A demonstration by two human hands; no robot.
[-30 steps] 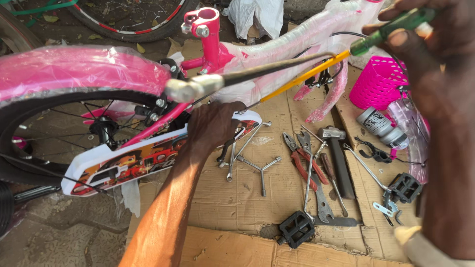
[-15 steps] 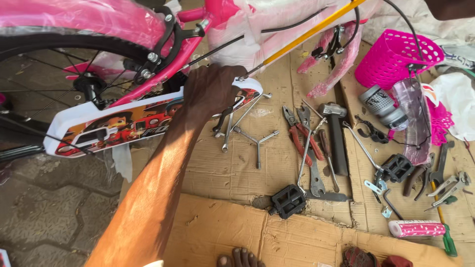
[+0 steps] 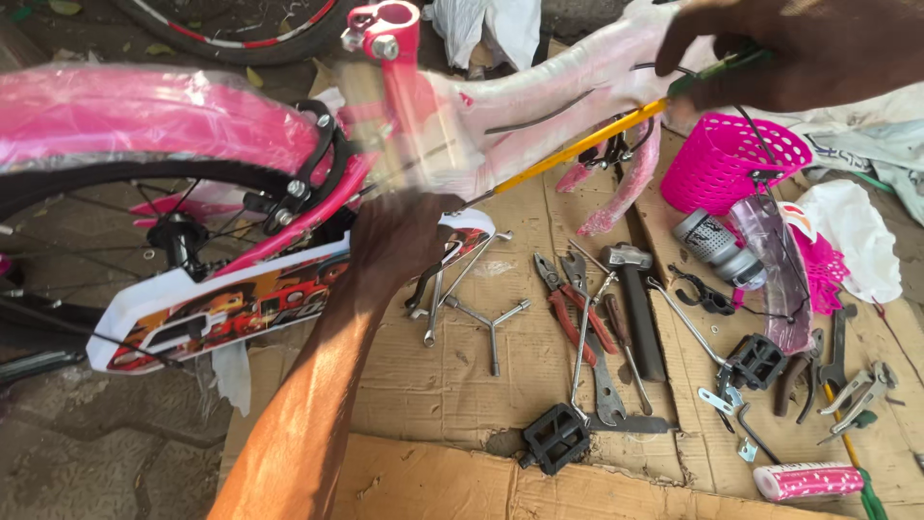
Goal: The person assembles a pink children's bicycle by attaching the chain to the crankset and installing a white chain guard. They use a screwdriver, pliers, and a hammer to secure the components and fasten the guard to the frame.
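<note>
At the twelve o'clock edge of my view, the pink bicycle frame (image 3: 577,82), wrapped in clear film, ran from the seat clamp (image 3: 385,24) toward one o'clock. My right hand (image 3: 818,53) was there, its fingers curled tight around the green handle of a long yellow-shafted screwdriver (image 3: 587,144), whose shaft slanted down toward nine o'clock along the frame; I could not see its tip. My left hand (image 3: 409,241) sat at the centre, knuckles up, pressed against the white printed chain guard (image 3: 221,308) just beside the rear brake (image 3: 308,183). It was loosely closed, but whether it gripped anything I could not tell, since the fingers were turned away.

I judged the step in hand to be fastening or adjusting something where guard and frame meet, the left hand steadying while the right drove. The next move seemed to call for seating the tip squarely and keeping the bicycle from rolling.

Outward at four o'clock, the cardboard sheet (image 3: 433,385) carried a three-way wrench (image 3: 491,323), red-handled pliers (image 3: 568,308), a hammer (image 3: 640,308) and a black pedal (image 3: 556,438). A pink basket (image 3: 731,159) stood at two o'clock.
</note>
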